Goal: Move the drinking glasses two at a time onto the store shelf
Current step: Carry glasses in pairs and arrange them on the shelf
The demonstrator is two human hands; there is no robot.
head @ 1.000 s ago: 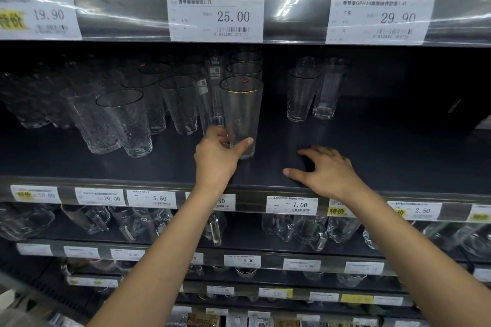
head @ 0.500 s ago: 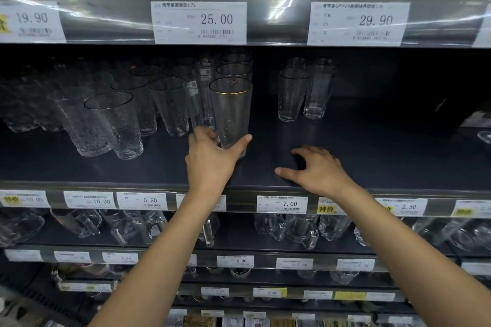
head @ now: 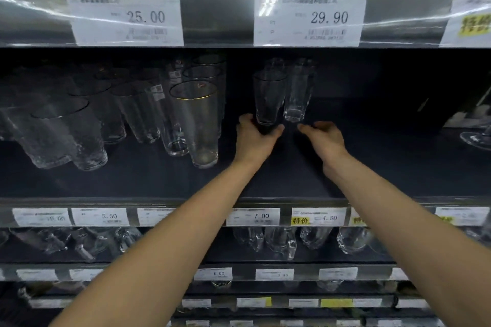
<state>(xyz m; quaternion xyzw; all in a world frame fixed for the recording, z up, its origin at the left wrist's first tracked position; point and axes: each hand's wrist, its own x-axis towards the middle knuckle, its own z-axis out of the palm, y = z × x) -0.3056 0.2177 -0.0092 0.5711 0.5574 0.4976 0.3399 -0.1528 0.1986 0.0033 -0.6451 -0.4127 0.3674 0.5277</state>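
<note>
The left hand [head: 255, 138] has shifted from the gold-rimmed glass [head: 198, 125] to grip the centre glass [head: 269, 98] at its base. The right hand [head: 322, 138], loosely curled and empty, sits just below its neighbour [head: 297, 93].

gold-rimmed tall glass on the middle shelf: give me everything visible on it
The gold-rimmed glass is a tall clear tumbler, tapering to a thick base, with a thin gold band at the lip. Empty, upright on the dark shelf, frontmost in its row, tight beside a plain glass on its left; contact unclear. No hand touches it; the left hand is off to its right.
</note>
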